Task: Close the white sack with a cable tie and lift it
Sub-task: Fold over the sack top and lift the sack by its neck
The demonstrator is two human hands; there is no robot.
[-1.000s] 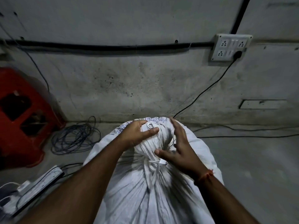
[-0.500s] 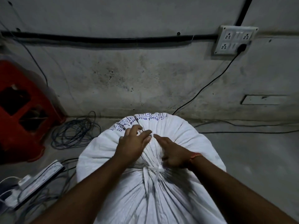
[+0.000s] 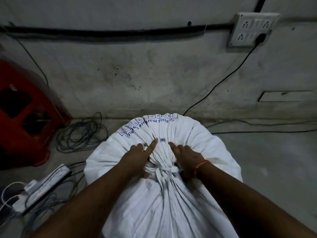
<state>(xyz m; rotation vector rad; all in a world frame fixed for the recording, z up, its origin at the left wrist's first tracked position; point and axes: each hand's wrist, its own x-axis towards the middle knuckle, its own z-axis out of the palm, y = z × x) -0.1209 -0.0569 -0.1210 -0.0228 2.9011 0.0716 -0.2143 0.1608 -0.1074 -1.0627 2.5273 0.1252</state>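
1 sack [image 3: 171, 203], 2 hands [image 3: 137, 157] [image 3: 188, 157], 1 cable tie [image 3: 164, 169], 1 stool [image 3: 25, 114]

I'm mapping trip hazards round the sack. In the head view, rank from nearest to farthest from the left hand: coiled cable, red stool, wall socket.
From the left hand:
1. Coiled cable, on the floor just left of it.
2. Red stool, farther left, by the wall.
3. Wall socket, upper right on the wall.

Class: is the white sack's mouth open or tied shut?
Tied shut: the white sack has its neck bunched under a white cable tie.

Matt woven-plastic white sack [image 3: 163, 200] (pleated, blue-printed), small shiny metal eyelet [image 3: 162, 139], rough stained concrete wall [image 3: 137, 74].
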